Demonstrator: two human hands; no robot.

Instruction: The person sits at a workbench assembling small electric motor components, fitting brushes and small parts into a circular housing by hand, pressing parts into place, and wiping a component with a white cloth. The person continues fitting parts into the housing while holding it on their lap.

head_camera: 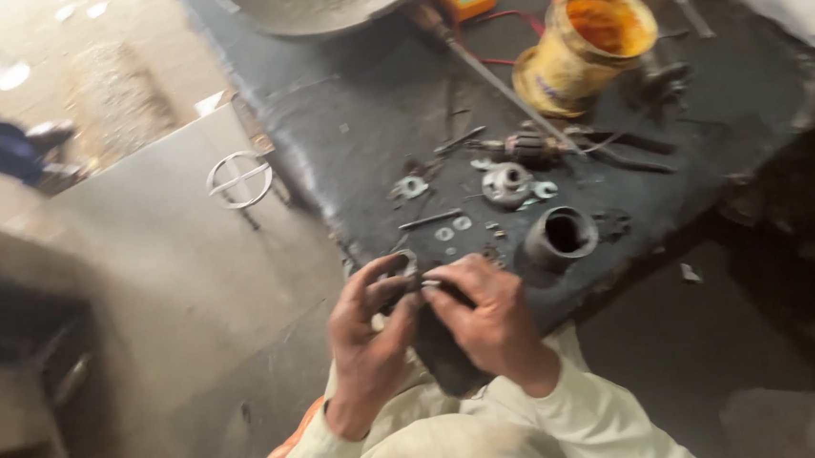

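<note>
Ring [408, 260], small and metal, pinched by left hand [369, 342] and right hand [486, 319] fingers at bench [341, 100] edge; slip risks dropping it to floor.

dark workbench [360, 98], yellow tin [579, 50], metal sleeve [561, 234], washers [452, 229], armature [528, 149]

A dark, grimy workbench [351, 99] fills the upper middle and right of the frame, its worn front edge running down toward the lower right into deep shadow. Left of it stands a pale grey cabinet [171, 265] with a round metal ring [240, 179] on its face. In the upper left, a dusty concrete floor [80, 51] lies in bright daylight.
</note>
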